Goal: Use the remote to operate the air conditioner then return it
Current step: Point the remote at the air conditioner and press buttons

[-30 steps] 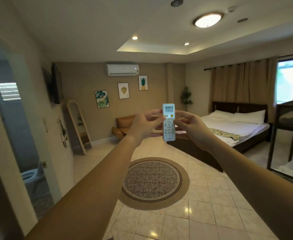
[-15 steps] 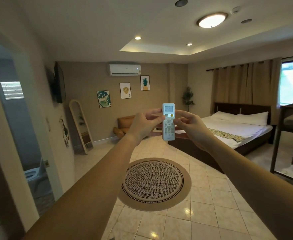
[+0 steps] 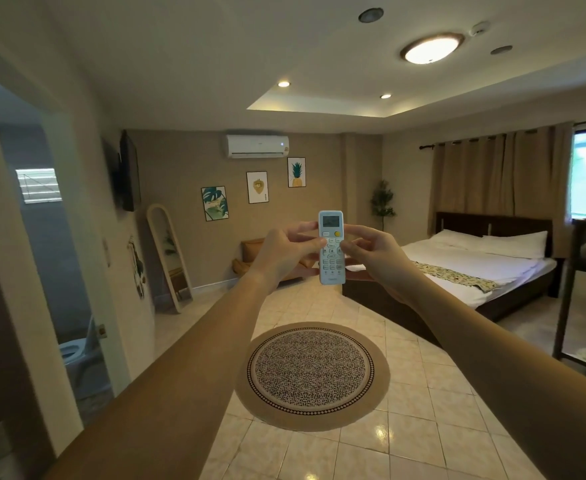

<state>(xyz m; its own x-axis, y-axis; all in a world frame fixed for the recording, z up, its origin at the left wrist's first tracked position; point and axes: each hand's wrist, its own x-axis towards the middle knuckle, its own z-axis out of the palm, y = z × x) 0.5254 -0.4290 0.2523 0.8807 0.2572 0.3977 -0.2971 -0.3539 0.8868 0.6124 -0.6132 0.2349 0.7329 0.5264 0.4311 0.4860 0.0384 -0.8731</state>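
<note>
A white remote (image 3: 331, 271) with a small screen and an orange button stands upright at arm's length, its top aimed toward the far wall. My left hand (image 3: 284, 252) grips its left edge, thumb resting on the upper buttons. My right hand (image 3: 374, 252) holds the right edge, thumb on the middle keys. High on the far wall hangs the white air conditioner (image 3: 256, 146), with a small light showing at its right end.
A round woven rug (image 3: 312, 374) lies on the tiled floor ahead. A bed (image 3: 475, 268) fills the right side, with a dark bunk frame (image 3: 575, 296) at far right. A leaning mirror (image 3: 168, 258), a wall TV (image 3: 128, 174) and a bathroom doorway (image 3: 52, 271) are on the left.
The view has shifted slightly left, so the room sits further right in frame. Both hands keep hold of the remote; my right thumb has moved onto the keys.
</note>
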